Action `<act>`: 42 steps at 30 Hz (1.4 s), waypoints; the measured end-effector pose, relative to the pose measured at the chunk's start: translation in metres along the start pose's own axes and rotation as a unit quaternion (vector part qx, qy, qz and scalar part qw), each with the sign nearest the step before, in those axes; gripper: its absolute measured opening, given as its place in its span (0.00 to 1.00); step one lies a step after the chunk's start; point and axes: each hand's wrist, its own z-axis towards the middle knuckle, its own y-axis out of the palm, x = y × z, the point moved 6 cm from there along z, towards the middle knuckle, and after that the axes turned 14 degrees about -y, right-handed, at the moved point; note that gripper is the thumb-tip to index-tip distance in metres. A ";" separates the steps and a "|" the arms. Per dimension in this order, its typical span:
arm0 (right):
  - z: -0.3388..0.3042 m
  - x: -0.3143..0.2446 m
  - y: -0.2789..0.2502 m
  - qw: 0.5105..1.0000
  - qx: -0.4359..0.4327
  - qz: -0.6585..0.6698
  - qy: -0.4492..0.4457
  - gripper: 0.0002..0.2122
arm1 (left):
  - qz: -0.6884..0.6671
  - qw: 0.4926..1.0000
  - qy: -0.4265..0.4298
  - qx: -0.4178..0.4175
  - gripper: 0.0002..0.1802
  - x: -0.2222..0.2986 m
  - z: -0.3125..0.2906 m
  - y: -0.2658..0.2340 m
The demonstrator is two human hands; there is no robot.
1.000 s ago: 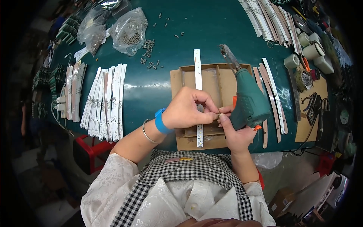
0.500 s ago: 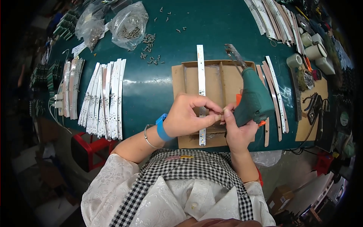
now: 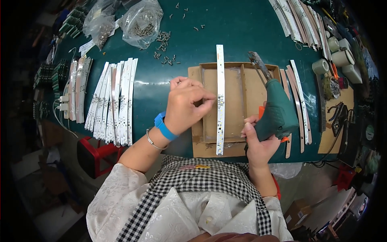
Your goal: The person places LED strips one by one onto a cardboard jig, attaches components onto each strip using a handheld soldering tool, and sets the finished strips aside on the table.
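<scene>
My right hand (image 3: 260, 147) grips the handle of a green soldering gun (image 3: 278, 111) with an orange trigger. Its dark metal nose points away from me, above the right part of a shallow cardboard tray (image 3: 252, 92). Lengthwise across the tray lies a narrow white LED circuit strip (image 3: 220, 80), with small parts along it. My left hand (image 3: 182, 103) hovers at the strip's left side, thumb and forefinger pinched together close to its middle. Whatever may be between those fingertips is too small to make out.
Stacks of white strips (image 3: 115, 105) lie at the left, and more strips (image 3: 298, 105) beside the tray's right. Small metal parts (image 3: 163, 42) are scattered near clear plastic bags (image 3: 142, 24). Tape rolls (image 3: 320, 67) and pliers (image 3: 338, 111) are at far right.
My hands were together over the strip, fingertips meeting; now they are apart. The left has moved left and the soldering gun slightly right and lower. The whole view has shifted a little.
</scene>
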 end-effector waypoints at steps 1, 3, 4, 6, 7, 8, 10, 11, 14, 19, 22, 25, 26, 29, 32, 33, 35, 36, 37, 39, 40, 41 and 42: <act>-0.001 0.001 -0.001 1.000 0.001 0.000 0.001 0.17 | 0.025 1.000 -0.015 0.009 0.05 -0.005 0.001 0.000; -0.003 0.006 -0.007 0.999 0.031 -0.009 0.027 0.30 | 0.016 0.999 -0.030 -0.021 0.05 -0.010 -0.001 0.008; -0.004 0.006 -0.008 0.999 0.032 -0.010 0.028 0.30 | 0.031 0.998 -0.026 -0.051 0.05 -0.005 -0.003 0.015; -0.005 0.006 -0.012 0.999 0.037 -0.017 0.023 0.30 | 0.036 0.995 -0.022 -0.093 0.05 -0.002 -0.009 0.025; -0.006 0.006 -0.014 0.999 0.038 -0.017 0.025 0.30 | 0.036 0.995 -0.023 -0.094 0.05 -0.001 -0.010 0.026; -0.006 0.004 -0.015 0.999 0.036 -0.016 0.020 0.30 | 0.023 0.995 -0.034 -0.094 0.05 -0.001 -0.010 0.026; -0.008 0.003 -0.021 0.999 0.035 -0.014 0.017 0.30 | 0.010 0.994 -0.047 -0.096 0.06 -0.002 -0.009 0.026; -0.009 0.003 -0.024 1.000 0.022 -0.002 0.014 0.30 | 0.019 0.995 -0.053 -0.082 0.05 -0.004 -0.007 0.023; -0.013 -0.005 -0.034 1.000 -0.011 0.010 0.005 0.30 | 0.040 0.995 -0.057 -0.068 0.05 -0.008 0.000 0.020; -0.028 -0.013 -0.048 0.997 -0.066 -0.011 -0.022 0.32 | 0.055 0.994 -0.047 -0.084 0.03 -0.011 0.005 0.028; -0.029 -0.019 -0.048 0.999 -0.042 0.028 0.007 0.28 | 0.066 0.994 -0.035 -0.080 0.04 -0.015 0.004 0.030; -0.038 -0.012 -0.059 0.998 -0.062 0.006 0.005 0.32 | 0.062 0.993 -0.044 -0.090 0.05 -0.016 0.005 0.029; -0.040 -0.010 -0.063 0.998 -0.062 0.006 0.005 0.32 | 0.060 0.993 -0.037 -0.093 0.05 -0.014 0.006 0.029; -0.041 -0.007 -0.064 0.996 -0.085 -0.006 0.030 0.33 | 0.057 0.994 -0.021 -0.094 0.06 -0.014 0.006 0.030; -0.034 -0.018 -0.056 0.999 -0.052 0.017 0.002 0.28 | 0.057 0.994 -0.004 -0.091 0.06 -0.016 0.005 0.030; -0.035 -0.019 -0.055 0.998 -0.050 0.028 0.011 0.29 | 0.058 0.994 0.005 -0.092 0.07 -0.016 0.005 0.030; -0.037 -0.020 -0.054 0.998 -0.048 0.039 0.020 0.29 | 0.054 0.995 0.017 -0.088 0.07 -0.016 0.005 0.030; -0.037 -0.021 -0.054 0.998 -0.049 0.036 0.020 0.29 | 0.053 0.995 0.029 -0.083 0.08 -0.015 0.005 0.030; -0.038 -0.022 -0.055 0.998 -0.049 0.034 0.020 0.29 | 0.053 0.995 0.028 -0.083 0.08 -0.016 0.006 0.030; -0.039 -0.022 -0.057 0.998 -0.049 0.029 0.023 0.29 | 0.045 0.994 0.046 -0.088 0.09 -0.016 0.005 0.030; -0.040 -0.022 -0.058 0.998 -0.047 0.025 0.025 0.29 | 0.045 0.994 0.045 -0.087 0.09 -0.017 0.005 0.031; -0.040 -0.022 -0.059 0.998 -0.048 0.025 0.025 0.29 | 0.051 0.993 0.071 -0.075 0.09 -0.015 0.004 0.031; -0.040 -0.022 -0.060 0.998 -0.051 0.024 0.024 0.29 | 0.057 0.991 0.098 -0.064 0.09 -0.012 0.004 0.031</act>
